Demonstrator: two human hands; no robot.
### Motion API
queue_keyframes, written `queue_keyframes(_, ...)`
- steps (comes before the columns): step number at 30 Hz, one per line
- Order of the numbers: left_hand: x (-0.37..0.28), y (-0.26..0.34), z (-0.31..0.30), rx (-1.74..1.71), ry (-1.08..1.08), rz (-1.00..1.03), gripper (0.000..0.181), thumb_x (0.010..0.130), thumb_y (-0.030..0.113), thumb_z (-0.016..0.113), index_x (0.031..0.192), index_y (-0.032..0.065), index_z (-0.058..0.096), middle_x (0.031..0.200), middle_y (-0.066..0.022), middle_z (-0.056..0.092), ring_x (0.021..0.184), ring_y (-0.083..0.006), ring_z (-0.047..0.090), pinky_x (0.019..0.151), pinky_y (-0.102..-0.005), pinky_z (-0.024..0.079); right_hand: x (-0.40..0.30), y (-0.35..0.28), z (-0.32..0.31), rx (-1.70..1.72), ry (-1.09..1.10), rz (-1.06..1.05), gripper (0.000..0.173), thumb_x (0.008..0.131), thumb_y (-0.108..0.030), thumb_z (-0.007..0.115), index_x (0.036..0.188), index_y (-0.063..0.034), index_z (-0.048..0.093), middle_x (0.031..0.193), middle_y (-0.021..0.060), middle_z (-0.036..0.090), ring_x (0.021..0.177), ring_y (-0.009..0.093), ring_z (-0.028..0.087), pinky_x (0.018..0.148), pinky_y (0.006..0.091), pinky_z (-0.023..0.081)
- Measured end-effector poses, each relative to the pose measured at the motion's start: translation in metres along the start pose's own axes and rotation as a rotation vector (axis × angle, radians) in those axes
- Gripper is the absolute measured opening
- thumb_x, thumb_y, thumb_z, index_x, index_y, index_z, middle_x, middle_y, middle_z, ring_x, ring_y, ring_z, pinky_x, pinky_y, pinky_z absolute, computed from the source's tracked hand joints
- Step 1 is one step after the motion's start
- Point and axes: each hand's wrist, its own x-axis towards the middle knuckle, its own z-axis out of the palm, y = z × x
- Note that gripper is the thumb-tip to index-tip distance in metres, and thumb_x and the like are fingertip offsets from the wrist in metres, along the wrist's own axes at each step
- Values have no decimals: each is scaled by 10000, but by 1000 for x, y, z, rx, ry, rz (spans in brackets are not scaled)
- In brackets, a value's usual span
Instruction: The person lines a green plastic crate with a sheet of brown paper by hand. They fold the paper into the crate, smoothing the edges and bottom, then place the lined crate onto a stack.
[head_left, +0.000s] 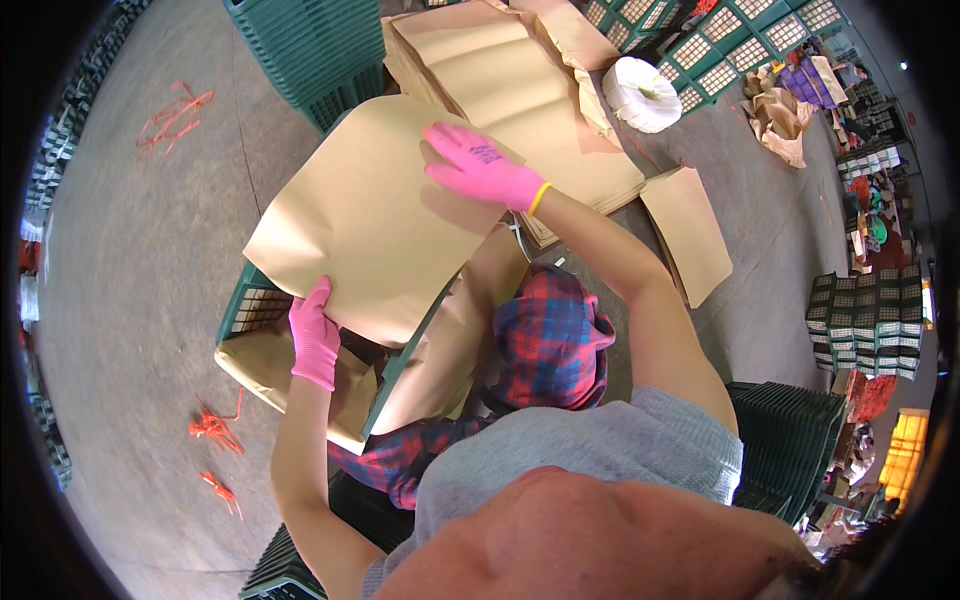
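A large sheet of brown kraft paper (375, 202) spans the top of a green plastic crate (251, 300) in front of me. My left hand (313, 334), in a pink glove, grips the near left edge of this sheet with the thumb on top. My right hand (484, 166), gloved in pink with a yellow cuff, lies or hovers over the far right part of the sheet, fingers extended. More brown paper (300, 367) lines the crate and folds over its near rim. The crate's contents are mostly hidden; a dark gap shows under the sheet.
A pile of kraft paper (517, 97) lies beyond the crate, beside stacked green crates (315, 52). A white twine roll (641, 94) stands right of it, above a folded paper piece (686, 232). Orange strings (217, 427) lie on the floor. Dark crates (787, 435) are stacked behind my right elbow.
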Motion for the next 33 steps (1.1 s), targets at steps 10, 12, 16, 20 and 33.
queue_keyframes(10, -18, -1, -20, 31, 80, 67, 92, 973, 111, 625, 984, 52, 556, 1001, -61, 658, 873, -155, 652, 750, -303, 545, 10, -16, -9, 295, -179, 147, 635, 1002, -390, 483, 1514, -50, 322, 1511, 208, 397, 1339, 406, 447, 1129, 436, 346)
queue_keyframes(12, -14, -2, -19, 164, 129, 43, 112, 972, 149, 643, 935, 74, 569, 781, 8, 619, 600, -80, 563, 512, -245, 444, 8, -16, -13, 278, -233, 219, 649, 1021, -378, 458, 1553, -64, 261, 1575, 198, 323, 1432, 371, 339, 1179, 407, 281)
queue_keyframes(16, -4, -4, -12, 169, 188, -1, 148, 956, 188, 674, 895, 114, 562, 680, 33, 558, 495, -55, 473, 447, -229, 373, 9, -14, -15, 302, -271, 245, 663, 1034, -379, 436, 1579, -72, 217, 1611, 184, 285, 1487, 345, 271, 1208, 384, 235)
queue_keyframes(20, 3, -13, -30, 258, 195, -92, 228, 938, 206, 700, 833, 124, 516, 651, 16, 544, 510, -76, 494, 465, -246, 410, 13, -20, -18, 254, -256, 205, 650, 1027, -391, 435, 1563, -70, 252, 1579, 197, 334, 1440, 362, 345, 1179, 406, 285)
queue_keyframes(33, -80, -6, 28, -31, -10, -450, 250, 1009, 202, 608, 1182, 27, 565, 1077, -95, 661, 835, -184, 693, 702, -321, 596, 28, -20, -27, 167, -283, 179, 774, 974, -488, 518, 1565, -72, 242, 1572, 197, 340, 1430, 362, 356, 1172, 397, 293)
